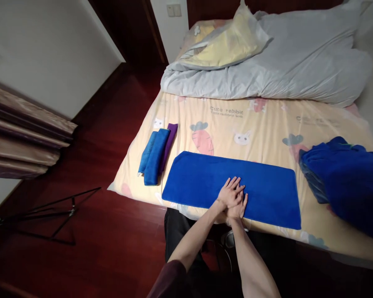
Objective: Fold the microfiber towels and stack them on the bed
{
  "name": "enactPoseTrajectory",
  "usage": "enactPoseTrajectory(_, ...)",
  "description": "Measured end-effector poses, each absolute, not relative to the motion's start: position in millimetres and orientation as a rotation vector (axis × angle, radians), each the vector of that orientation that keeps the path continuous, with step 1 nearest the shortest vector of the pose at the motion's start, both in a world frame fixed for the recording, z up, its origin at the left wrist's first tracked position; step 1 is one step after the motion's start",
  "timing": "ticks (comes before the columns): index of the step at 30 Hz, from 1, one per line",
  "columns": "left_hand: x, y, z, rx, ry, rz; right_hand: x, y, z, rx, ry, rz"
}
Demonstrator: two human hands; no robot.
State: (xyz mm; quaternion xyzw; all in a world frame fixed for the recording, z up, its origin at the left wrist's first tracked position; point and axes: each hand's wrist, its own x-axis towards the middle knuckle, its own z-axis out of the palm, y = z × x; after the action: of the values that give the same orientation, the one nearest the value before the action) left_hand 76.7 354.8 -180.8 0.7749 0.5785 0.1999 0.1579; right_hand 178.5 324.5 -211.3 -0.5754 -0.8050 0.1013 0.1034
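A blue towel (202,178) lies spread flat along the front edge of the bed. My left hand (230,193) rests on it near the middle with fingers stretched out. Partly under the left hand is my right hand (238,209), its visible fingers also extended over the cloth. Neither hand grips anything. Left of the spread towel lie rolled or folded towels, two blue (156,157) and one purple (169,145), side by side. A loose heap of blue towels (354,178) sits at the right.
The bed (257,140) has a yellow carrot-and-rabbit sheet. A grey quilt (301,58) and a yellow pillow (230,43) are at its far end. A black tripod (59,213) stands on the dark red floor at left, near a curtain (21,132).
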Motion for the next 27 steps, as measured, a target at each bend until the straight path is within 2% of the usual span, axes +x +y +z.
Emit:
enactPoseTrajectory(7,-5,365,-187,2.250,1.755,0.514,170,322,-196,-1.704,-2.303,0.191)
enactPoseTrajectory(16,-79,374,-183,2.077,2.069,0.512,170,322,-193,-1.707,-2.298,0.231)
enactPoseTrajectory(27,-171,377,-176,2.080,2.066,0.352,172,323,-199,-1.592,-2.243,0.150)
